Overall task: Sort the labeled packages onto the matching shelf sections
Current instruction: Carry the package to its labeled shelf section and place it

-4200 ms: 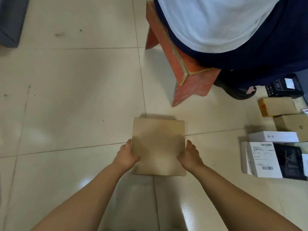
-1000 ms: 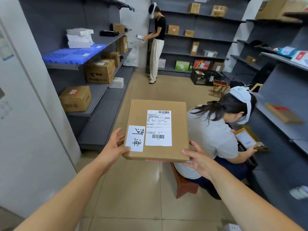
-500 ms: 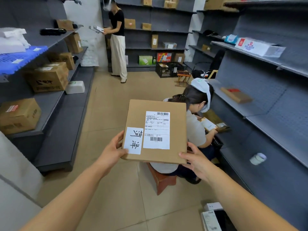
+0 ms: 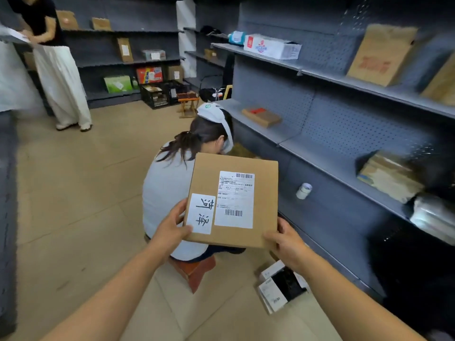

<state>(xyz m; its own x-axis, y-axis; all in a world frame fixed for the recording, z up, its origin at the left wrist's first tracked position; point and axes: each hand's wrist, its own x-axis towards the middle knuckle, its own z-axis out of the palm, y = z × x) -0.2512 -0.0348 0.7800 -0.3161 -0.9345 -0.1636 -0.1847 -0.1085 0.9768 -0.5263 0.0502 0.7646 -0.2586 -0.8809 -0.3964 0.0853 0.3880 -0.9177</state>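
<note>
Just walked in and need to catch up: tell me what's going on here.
A person is holding a flat cardboard package in both hands, the left hand at its near-left corner and the right hand at its near-right corner, labels facing up. It is not yet on any shelf. Grey shelving stands to the right; another person sits on a red stool just ahead.

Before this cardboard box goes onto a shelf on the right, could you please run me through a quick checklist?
1. Grip: left hand and right hand each hold a near corner of the cardboard box: ok.
2. Labels face up: handwritten label and shipping label visible: ok.
3. Matching shelf section: no section marking visible on the right shelves: cannot tell.
4. Path: seated person directly behind the box: not ok.
5. Floor: small boxes lie near the shelf base: not ok.
6. Free shelf space: bare stretch beside the tape roll: ok.
</note>
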